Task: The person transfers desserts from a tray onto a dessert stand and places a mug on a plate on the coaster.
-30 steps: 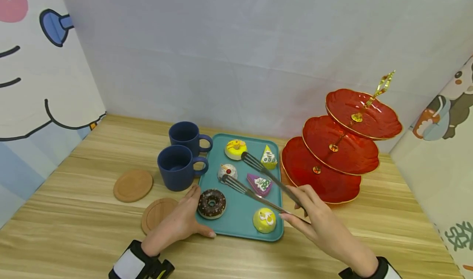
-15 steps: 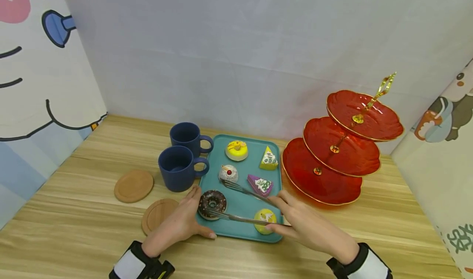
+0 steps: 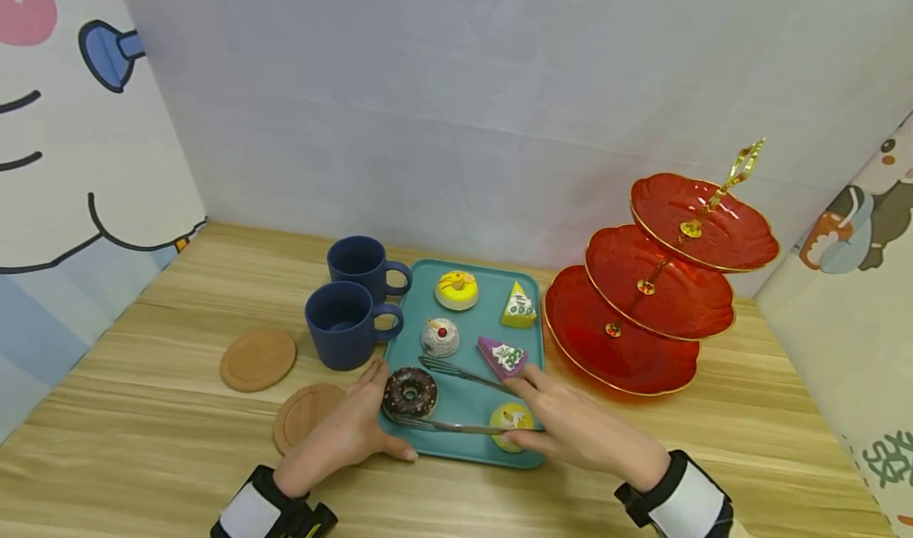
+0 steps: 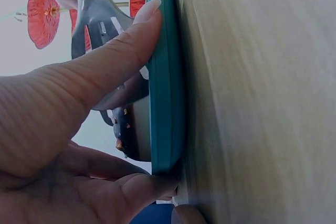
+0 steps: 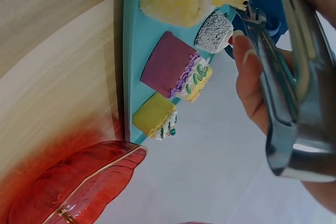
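Frankly unclear contact: tongs and doughnut

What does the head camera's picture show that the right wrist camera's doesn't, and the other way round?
Only the head view shows the two round, light-brown wooden coasters and the looped gold-coloured handle atop the stand.

Only the right wrist view shows the bent rear end of the silver metal tongs; the head view hides it.

Both show the person's right grip holding those tongs, the teal rectangular tray, the yellow dome-shaped cake, the purple wedge-shaped cake and the red, gold-rimmed tiered stand, though the wrist view catches only part of that stand.
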`<action>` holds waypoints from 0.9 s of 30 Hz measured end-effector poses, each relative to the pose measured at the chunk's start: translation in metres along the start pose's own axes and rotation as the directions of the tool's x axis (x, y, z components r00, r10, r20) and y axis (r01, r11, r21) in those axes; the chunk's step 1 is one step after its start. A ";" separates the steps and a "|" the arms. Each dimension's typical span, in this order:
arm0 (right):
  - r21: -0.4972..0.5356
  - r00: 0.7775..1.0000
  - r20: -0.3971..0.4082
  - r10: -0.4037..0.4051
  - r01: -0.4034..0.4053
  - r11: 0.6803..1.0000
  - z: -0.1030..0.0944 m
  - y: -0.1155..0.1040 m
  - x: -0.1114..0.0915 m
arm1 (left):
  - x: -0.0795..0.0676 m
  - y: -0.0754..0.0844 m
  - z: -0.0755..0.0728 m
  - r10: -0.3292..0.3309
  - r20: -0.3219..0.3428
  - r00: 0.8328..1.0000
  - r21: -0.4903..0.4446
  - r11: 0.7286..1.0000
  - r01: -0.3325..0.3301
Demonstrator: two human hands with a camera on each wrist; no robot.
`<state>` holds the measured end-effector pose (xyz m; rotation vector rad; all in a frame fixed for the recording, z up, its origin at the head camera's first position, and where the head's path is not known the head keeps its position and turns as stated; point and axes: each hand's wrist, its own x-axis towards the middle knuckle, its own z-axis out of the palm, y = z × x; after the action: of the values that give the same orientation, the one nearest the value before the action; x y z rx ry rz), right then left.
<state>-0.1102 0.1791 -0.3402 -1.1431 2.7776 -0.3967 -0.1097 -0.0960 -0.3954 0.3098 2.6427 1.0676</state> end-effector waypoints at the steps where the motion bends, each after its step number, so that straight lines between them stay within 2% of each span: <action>1: 0.001 1.000 0.010 0.003 -0.003 1.000 0.000 0.000 0.001 | 0.000 0.000 0.000 0.001 -0.002 1.000 0.000 1.000 -0.001; 7: 0.010 0.998 0.052 0.024 -0.025 1.000 0.002 0.000 0.007 | -0.001 0.000 0.000 0.001 -0.002 1.000 0.001 1.000 -0.001; 27: 0.054 0.997 0.073 0.021 -0.025 0.998 0.006 0.004 0.012 | 0.000 0.000 0.000 -0.003 0.001 1.000 0.006 1.000 0.003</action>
<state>-0.1202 0.1728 -0.3469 -1.0902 2.6981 -0.4179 -0.1095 -0.0960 -0.3956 0.3076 2.6446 1.0589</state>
